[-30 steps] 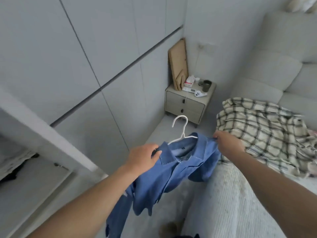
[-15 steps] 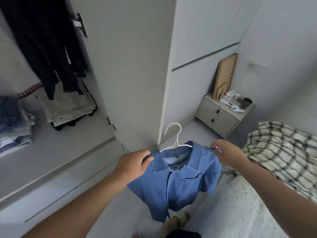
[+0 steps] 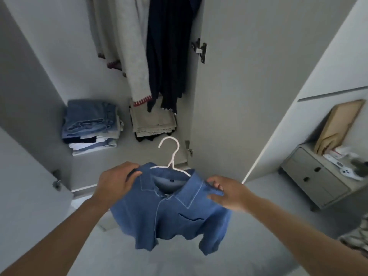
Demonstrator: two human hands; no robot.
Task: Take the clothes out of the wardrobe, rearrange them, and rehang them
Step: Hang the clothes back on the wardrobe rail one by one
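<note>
You are gripping a blue denim shirt on its white hanger by both shoulders, left hand and right hand flanking the collar, facing the open wardrobe.

Wardrobe shelf carries two folded stacks: denim pile left, beige pile just beside it, apart.
</note>
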